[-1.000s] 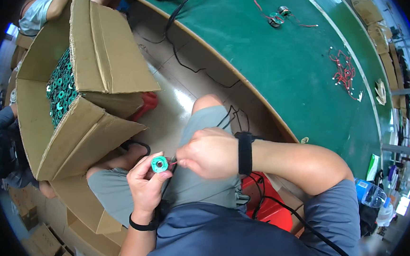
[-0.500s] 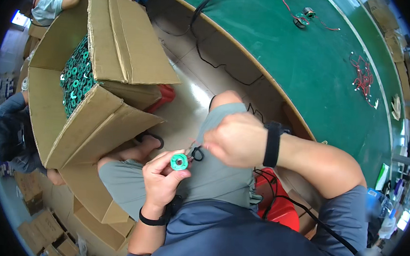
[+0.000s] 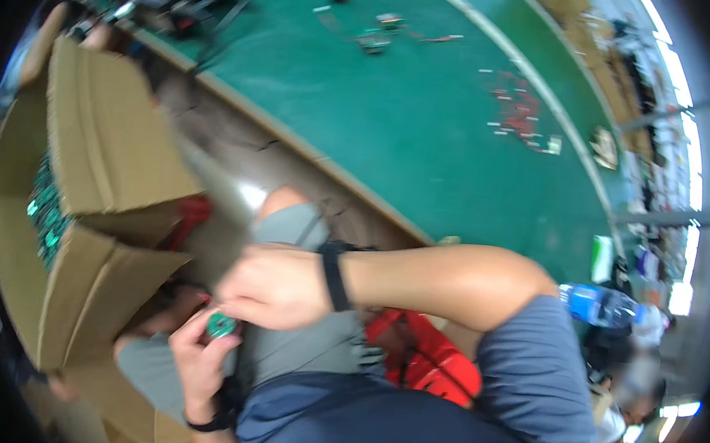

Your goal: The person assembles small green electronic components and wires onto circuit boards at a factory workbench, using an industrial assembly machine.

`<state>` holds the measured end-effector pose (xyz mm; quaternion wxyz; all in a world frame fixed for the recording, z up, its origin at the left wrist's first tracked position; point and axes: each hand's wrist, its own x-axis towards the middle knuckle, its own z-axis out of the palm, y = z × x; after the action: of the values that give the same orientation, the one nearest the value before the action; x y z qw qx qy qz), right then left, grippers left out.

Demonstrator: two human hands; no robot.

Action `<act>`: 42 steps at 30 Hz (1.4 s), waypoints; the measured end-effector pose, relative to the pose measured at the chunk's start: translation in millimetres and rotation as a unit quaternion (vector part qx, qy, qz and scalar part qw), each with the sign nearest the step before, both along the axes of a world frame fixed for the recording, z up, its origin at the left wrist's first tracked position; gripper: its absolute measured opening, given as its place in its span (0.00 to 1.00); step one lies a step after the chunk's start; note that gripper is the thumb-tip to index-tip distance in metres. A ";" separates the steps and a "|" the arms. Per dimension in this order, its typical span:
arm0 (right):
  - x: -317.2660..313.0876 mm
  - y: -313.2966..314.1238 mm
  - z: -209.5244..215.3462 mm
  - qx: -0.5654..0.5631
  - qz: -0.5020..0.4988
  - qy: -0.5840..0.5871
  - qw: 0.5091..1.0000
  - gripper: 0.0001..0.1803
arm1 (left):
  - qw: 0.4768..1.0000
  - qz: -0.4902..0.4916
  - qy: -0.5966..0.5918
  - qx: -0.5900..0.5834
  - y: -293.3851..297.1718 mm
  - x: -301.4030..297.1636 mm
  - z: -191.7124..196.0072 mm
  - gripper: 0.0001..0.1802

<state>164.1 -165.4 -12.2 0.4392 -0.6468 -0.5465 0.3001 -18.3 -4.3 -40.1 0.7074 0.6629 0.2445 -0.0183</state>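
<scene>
My left hand (image 3: 196, 357) grips a small round part with a green ring-shaped face (image 3: 221, 325) and a dark centre hole. It is held between thumb and fingers, above my lap. Right against it, my right hand (image 3: 278, 286) is closed, its fingertips touching or nearly touching the part's upper edge. What the right fingers hold, if anything, is hidden and blurred. A short bit of red, perhaps a wire (image 3: 205, 297), shows beside the fingertips. Black bands sit on both wrists.
A tall open cardboard box (image 3: 102, 134) at left holds many green round parts (image 3: 45, 212). Ahead, a green table (image 3: 394, 134) carries several wired components (image 3: 373, 41) and a bundle of red wires (image 3: 517, 109). A red stool (image 3: 424, 358) is beneath me; a blue-labelled bottle (image 3: 600, 306) is at right.
My view has swung right, so the box and hands sit farther left and the picture is smeared. My right hand has come in close over the green-faced part, which stays in my left hand.
</scene>
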 end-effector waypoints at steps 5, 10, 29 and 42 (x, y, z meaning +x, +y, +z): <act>-13.5 8.9 -4.0 0.090 -0.028 0.162 0.982 0.12 | 0.983 0.038 -0.053 -0.173 10.7 -2.3 -18.1 0.14; -10.4 6.2 20.1 -0.099 0.035 0.471 0.876 0.16 | 0.975 0.004 -0.111 -0.195 -8.9 4.5 -13.5 0.03; -22.4 25.9 3.2 -0.099 -0.001 0.388 0.916 0.18 | 0.996 0.071 -0.011 0.059 3.7 -5.8 15.4 0.14; -7.6 3.2 -9.4 -0.047 -0.118 -0.034 0.991 0.13 | 0.994 0.105 0.008 0.037 8.1 8.1 34.5 0.16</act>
<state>156.5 -162.1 -21.6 0.4216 -0.7364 -0.4666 0.2493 -10.2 3.8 -5.6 0.6781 0.6592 0.3194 0.0598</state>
